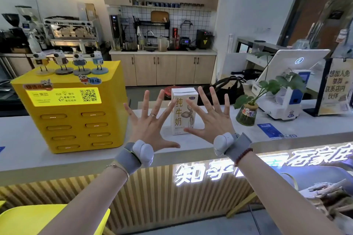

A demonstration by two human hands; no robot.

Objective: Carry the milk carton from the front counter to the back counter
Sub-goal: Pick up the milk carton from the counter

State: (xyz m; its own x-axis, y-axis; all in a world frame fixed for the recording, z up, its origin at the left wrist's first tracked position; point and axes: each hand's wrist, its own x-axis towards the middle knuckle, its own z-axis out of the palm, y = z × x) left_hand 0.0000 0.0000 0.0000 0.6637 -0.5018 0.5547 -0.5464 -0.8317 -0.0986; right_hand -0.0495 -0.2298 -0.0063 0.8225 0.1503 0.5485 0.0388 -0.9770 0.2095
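Note:
A white milk carton (182, 118) with gold lettering stands upright on the pale front counter (23, 145). My left hand (150, 128) is spread flat, palm away from me, just left of the carton, and its fingers overlap the carton's left edge in view. On the carton's right my right hand (212, 120) is spread the same way. Neither hand holds anything. The back counter (162, 52) runs along the tiled wall behind.
A yellow power-bank station (72, 112) with several figurines on top stands left on the front counter. A potted plant (248, 114), a white payment terminal (284, 89) and a sign (336, 89) are to the right. The back counter carries a sink, jugs and machines.

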